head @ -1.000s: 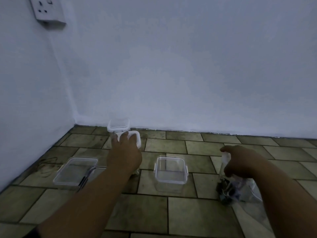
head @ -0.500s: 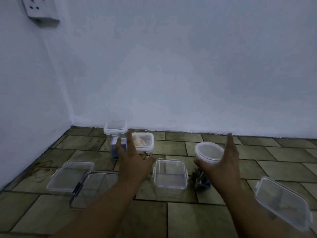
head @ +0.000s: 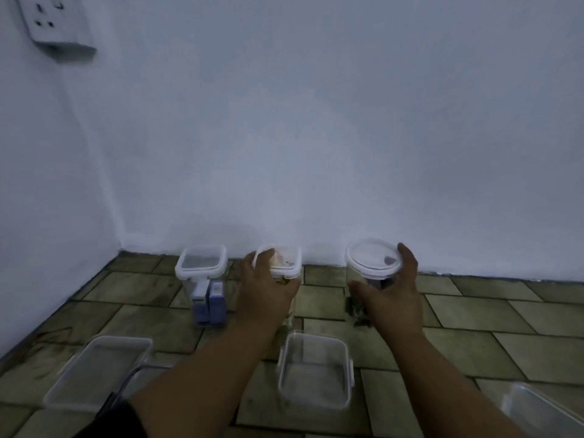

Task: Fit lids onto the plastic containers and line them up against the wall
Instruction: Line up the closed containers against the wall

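Note:
Three lidded clear containers stand on the tiled floor near the white wall. The left one (head: 202, 267) has a square white lid and holds blue packets. My left hand (head: 265, 292) grips the middle container (head: 284, 263), which has a square white lid. My right hand (head: 392, 295) wraps around the round-lidded container (head: 373, 259) at the right. Nearer to me sits an open rectangular container (head: 316, 371) with side clips and no lid.
A shallow clear tub (head: 94, 374) lies at the left front, with another clear piece (head: 139, 379) beside it. A further clear container (head: 543, 412) shows at the bottom right. A wall socket (head: 53, 23) is at the top left. Floor tiles run to the right.
Both hands have moved forward toward the wall, carrying the middle container and the round-lidded container with them. The view has shifted closer to the wall.

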